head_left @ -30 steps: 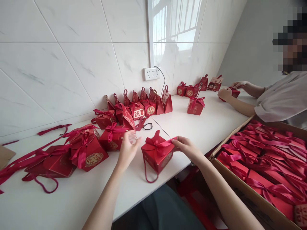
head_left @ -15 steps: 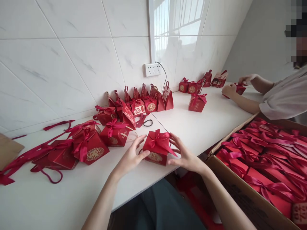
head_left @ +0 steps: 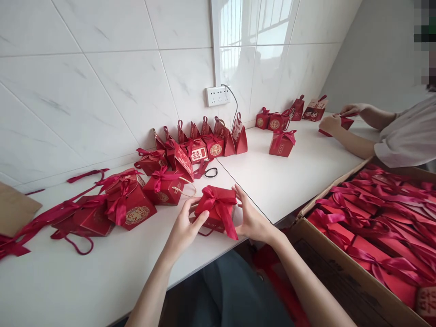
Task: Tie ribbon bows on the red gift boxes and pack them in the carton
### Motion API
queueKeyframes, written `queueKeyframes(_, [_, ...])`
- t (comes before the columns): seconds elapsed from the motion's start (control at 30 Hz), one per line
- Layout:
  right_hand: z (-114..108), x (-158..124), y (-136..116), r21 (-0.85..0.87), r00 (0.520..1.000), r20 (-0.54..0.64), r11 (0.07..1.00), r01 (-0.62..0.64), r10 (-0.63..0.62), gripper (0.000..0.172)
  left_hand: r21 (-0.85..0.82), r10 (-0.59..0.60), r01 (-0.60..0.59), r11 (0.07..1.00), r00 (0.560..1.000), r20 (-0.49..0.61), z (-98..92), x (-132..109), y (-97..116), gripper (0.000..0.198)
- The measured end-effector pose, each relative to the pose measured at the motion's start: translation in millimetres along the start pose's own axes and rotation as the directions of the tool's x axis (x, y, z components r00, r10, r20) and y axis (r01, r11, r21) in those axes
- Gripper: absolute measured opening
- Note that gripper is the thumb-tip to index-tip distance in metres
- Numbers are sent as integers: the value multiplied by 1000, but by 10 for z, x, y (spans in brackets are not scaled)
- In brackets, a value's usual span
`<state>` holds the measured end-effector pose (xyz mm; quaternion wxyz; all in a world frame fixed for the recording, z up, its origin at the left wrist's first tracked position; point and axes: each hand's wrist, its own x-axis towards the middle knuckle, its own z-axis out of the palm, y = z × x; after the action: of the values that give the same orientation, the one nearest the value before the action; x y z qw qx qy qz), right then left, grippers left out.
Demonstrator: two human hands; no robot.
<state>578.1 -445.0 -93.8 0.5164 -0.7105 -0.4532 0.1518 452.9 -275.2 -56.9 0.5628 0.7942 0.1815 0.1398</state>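
Note:
A small red gift box (head_left: 218, 204) with a ribbon bow on top is at the front edge of the white table, between my two hands. My left hand (head_left: 188, 223) has its fingers and thumb on the left side of the box. My right hand (head_left: 252, 219) is curved around its right side, with the fingertips partly hidden behind it. One ribbon tail hangs down the front of the box, and a cord loop shows under it. Just behind stands another red box (head_left: 162, 190) with a bow and a twisted rope handle.
Many red boxes line the white table (head_left: 102, 281) along the tiled wall. An open carton (head_left: 299, 231) full of red boxes stands at the right. Beyond it, another person's hands (head_left: 335, 122) hold a red box. A black loop (head_left: 211, 172) lies mid-table.
The box between my hands has turned, so its round gold emblem no longer faces front and the ribbon tail hangs toward me. My hands have moved slightly left with it.

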Motion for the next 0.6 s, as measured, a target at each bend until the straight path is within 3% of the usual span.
queueKeyframes(0.13, [12,-66,-13,45,996,52,997,69,-72,121,-53,-6,13,998,990,139,-154,-110,21,45])
queueKeyframes(0.2, [3,-141,-38,18,996,36,996,86,-87,122,-108,22,-5,994,987,159,-222,-111,76,44])
queueKeyframes(0.33, [-11,-262,-107,-93,992,-7,988,124,-125,119,-16,53,-52,999,999,13,-186,-51,275,39])
queueKeyframes(0.43, [-39,-324,-168,-118,984,-39,979,167,-173,115,124,43,-41,991,999,-15,-61,-51,408,34])
queueKeyframes(0.6, [-136,-449,-287,-142,973,-74,968,209,-221,110,99,123,-117,988,990,-63,94,-150,453,34])
